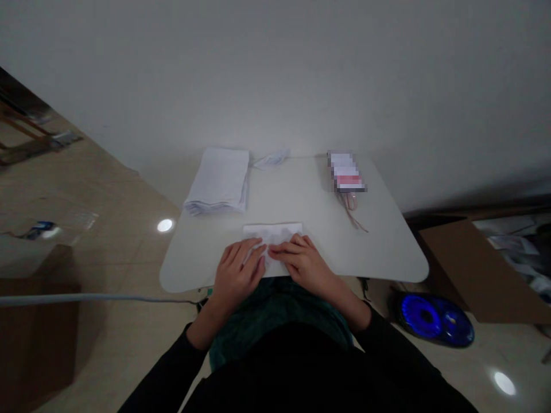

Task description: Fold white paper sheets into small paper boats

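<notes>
White sheets are lying in a stack [221, 178] beyond the left hand [236, 275], seemingly set aside to leave room. That hand is resting its loosely bent fingers on a smaller paper [273, 230]; the right hand [307, 267] is curving over it too, probably steadying it. I cannot tell whether either is pinching. The smaller paper is lying beneath and between both hands, its far edge showing past the fingertips. A blurred object [346, 171] is sitting beyond the right hand.
</notes>
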Available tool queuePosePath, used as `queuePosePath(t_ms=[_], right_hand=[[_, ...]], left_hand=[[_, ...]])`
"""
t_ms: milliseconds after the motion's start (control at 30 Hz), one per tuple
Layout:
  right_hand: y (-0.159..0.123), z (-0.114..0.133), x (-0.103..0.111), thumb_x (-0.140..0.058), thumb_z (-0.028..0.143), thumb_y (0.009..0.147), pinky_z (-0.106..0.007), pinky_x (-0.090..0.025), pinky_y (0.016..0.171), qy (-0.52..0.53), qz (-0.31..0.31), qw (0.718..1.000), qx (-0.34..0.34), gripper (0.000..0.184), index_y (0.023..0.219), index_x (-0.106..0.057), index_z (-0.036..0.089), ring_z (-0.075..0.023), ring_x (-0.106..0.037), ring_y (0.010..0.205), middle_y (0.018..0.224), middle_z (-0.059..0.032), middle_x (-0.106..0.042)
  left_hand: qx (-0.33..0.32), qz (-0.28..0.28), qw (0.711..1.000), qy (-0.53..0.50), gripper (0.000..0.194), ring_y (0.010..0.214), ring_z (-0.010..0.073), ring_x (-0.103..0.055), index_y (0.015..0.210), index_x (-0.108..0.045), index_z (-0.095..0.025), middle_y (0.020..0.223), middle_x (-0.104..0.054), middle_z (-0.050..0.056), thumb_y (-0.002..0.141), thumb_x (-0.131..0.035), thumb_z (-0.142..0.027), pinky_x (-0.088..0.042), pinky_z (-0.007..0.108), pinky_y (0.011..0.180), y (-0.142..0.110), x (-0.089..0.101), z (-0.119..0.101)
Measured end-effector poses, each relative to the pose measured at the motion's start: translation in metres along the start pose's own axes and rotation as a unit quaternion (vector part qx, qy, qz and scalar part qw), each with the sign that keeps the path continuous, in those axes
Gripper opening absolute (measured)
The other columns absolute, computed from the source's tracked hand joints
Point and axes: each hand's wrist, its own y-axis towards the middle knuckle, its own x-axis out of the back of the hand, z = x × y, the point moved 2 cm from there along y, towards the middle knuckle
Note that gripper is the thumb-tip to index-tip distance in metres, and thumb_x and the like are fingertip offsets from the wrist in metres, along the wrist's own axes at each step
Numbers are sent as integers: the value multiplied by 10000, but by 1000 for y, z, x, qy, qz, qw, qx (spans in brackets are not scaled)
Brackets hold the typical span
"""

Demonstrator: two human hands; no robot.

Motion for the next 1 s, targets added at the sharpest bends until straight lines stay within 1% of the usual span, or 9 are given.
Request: queuePosePath(t_ms=[67, 100, 233, 367, 500, 567, 700, 933, 1000], right_hand=[[0, 0, 0, -522, 110, 938, -386, -381, 838, -1, 3, 1000, -3, 340, 1197, -688, 256, -215, -502, 959, 1236, -17, -687], [0, 0, 0, -525, 110, 938, -384, -382, 838, -1, 4, 1000, -4, 340, 1199, -686, 257, -214, -502, 959, 1238, -14, -686], [0, -1, -1, -532, 94, 929, -383, -380, 857, 2, 5, 1000, -7, 362, 1206, -680, 274, -213, -505, 978, 1249, -1, -682], [-1, -1, -2, -532, 99, 929, -392, -383, 859, 8, 3, 1000, -6, 354, 1209, -680, 257, -218, -513, 984, 1256, -11, -681], [0, 0, -1, -530, 96, 926, -392, -392, 850, 15, -1, 1000, -6, 352, 1202, -686, 247, -216, -523, 981, 1245, -17, -687], [0, 1, -1, -535, 95, 922, -389, -395, 847, 15, -1, 1000, -11, 350, 1187, -695, 259, -213, -528, 980, 1232, -18, -694], [1, 2, -2, -551, 111, 921, -389, -389, 846, 9, -5, 1000, -21, 333, 1179, -698, 262, -213, -536, 983, 1228, -21, -698], [-1, 0, -2, -549, 117, 934, -450, -323, 966, 20, -25, 999, -24, 310, 1153, -703, 273, -213, -555, 1061, 1227, -8, -702], [-1, 0, -2, -547, 113, 932, -443, -338, 959, 28, -20, 999, -20, 317, 1160, -701, 269, -214, -554, 1063, 1241, -12, -696]], left_hand=[[-30, 9, 999, -22, 231, 991, 233, -653, 1091, -647, -142, 1101, -712, 104, 867, -589, -137, -492, 381, 892, -1, -4, -6], [-30, 10, 999, -28, 213, 973, 227, -659, 1071, -650, -141, 1069, -720, 98, 867, -590, -135, -495, 377, 886, -2, -5, -7], [10, -10, 999, -34, 107, 986, 215, -675, 955, -661, -148, 977, -734, 73, 862, -610, -134, -494, 363, 882, -3, -3, -3], [43, -9, 999, 1, 106, 1011, 219, -682, 957, -668, -170, 998, -741, 54, 876, -604, -152, -477, 384, 885, -3, 5, 8], [67, 10, 997, 29, 133, 1071, 256, -660, 996, -670, -166, 1048, -730, 76, 886, -597, -185, -440, 450, 962, -3, 8, 13], [36, 19, 999, 12, 142, 1059, 255, -657, 1002, -665, -149, 1035, -725, 91, 884, -592, -174, -452, 441, 958, -5, 7, 8], [-56, 13, 997, -46, 132, 954, 224, -664, 975, -660, -128, 959, -723, 91, 865, -588, -113, -503, 377, 860, -12, 3, -5], [-145, 14, 982, -118, 308, 1018, 173, -654, 1144, -624, -171, 1043, -733, 54, 855, -565, -84, -502, 340, 901, -20, 1, -18], [-145, 11, 983, -117, 335, 1007, 174, -656, 1179, -607, -164, 1051, -732, 64, 853, -560, -98, -506, 335, 896, -20, 1, -18]])
